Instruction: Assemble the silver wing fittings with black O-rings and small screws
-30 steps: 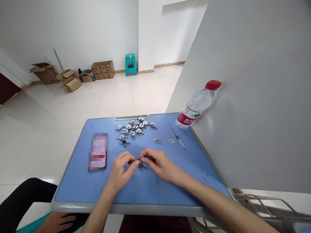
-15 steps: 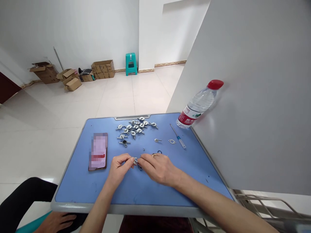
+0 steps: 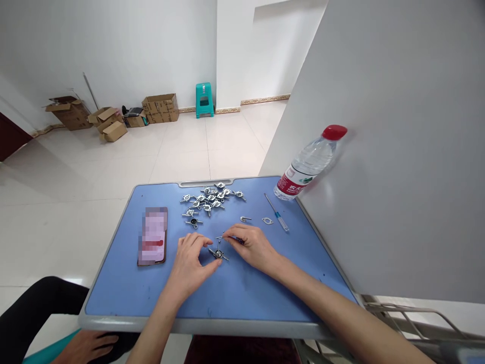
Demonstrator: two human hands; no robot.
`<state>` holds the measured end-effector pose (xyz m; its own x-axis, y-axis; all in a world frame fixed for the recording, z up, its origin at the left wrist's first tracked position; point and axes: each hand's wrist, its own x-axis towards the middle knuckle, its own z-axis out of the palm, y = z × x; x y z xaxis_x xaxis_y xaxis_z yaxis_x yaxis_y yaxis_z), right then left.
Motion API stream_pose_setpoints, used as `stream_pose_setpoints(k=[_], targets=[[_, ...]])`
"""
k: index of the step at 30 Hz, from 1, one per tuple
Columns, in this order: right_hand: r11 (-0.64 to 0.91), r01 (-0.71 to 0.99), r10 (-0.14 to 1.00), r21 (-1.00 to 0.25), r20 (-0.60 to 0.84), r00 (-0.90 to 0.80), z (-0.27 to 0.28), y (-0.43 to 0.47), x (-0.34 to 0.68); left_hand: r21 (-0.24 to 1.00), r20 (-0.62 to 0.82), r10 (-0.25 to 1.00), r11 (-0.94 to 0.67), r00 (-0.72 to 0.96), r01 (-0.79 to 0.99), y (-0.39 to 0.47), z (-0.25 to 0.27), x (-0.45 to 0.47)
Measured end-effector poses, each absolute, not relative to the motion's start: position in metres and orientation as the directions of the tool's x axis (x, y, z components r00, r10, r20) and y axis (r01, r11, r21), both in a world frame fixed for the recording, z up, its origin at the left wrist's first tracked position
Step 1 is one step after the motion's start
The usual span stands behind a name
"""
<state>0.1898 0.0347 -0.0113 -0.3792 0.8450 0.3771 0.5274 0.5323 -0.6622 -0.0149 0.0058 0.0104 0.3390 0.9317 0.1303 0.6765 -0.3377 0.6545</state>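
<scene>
My left hand (image 3: 192, 263) is curved around a small metal valve-like fitting (image 3: 219, 254) on the blue table. Its thumb and fingers are apart, the thumb tip at the fitting's near edge; whether it touches is hard to tell. A thin upright piece shows at the fitting's middle. To the right, my right hand (image 3: 252, 245) pinches a thin metal piece (image 3: 220, 237) that sticks out leftward from the fingertips. Beyond this hand lie a small metal lever (image 3: 245, 219) and a flat oval metal plate (image 3: 268, 221). Tiny metal bits rest near the fingertips.
Several similar metal fittings (image 3: 211, 198) are heaped at the table's far side. A phone (image 3: 153, 236) lies left, a screwdriver (image 3: 277, 213) right, beside a water bottle (image 3: 306, 164) against the grey panel. Another person's hand (image 3: 89, 348) rests at lower left.
My hands were together over a small round metal part; they have since parted. The left has opened around the fitting, now uncovered on the table, while the right has shifted slightly up and right.
</scene>
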Motion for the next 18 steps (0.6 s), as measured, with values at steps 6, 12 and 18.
stream_pose_setpoints(k=[6, 12, 18], targets=[[0.534, 0.539, 0.839, -0.652, 0.326, -0.436, -0.013, 0.030, 0.185, 0.613, 0.073, 0.928, -0.331, 0.366, 0.717, 0.006, 0.008, -0.014], [0.639, 0.504, 0.755, -0.581, 0.349, -0.555, -0.006, 0.029, 0.190, 0.611, 0.098, 0.926, -0.346, 0.366, 0.712, 0.006, 0.008, -0.013], [0.803, 0.503, 0.595, -0.320, 0.384, -0.706, -0.001, 0.025, 0.194, 0.580, 0.124, 0.908, -0.393, 0.400, 0.714, 0.006, 0.007, -0.013]])
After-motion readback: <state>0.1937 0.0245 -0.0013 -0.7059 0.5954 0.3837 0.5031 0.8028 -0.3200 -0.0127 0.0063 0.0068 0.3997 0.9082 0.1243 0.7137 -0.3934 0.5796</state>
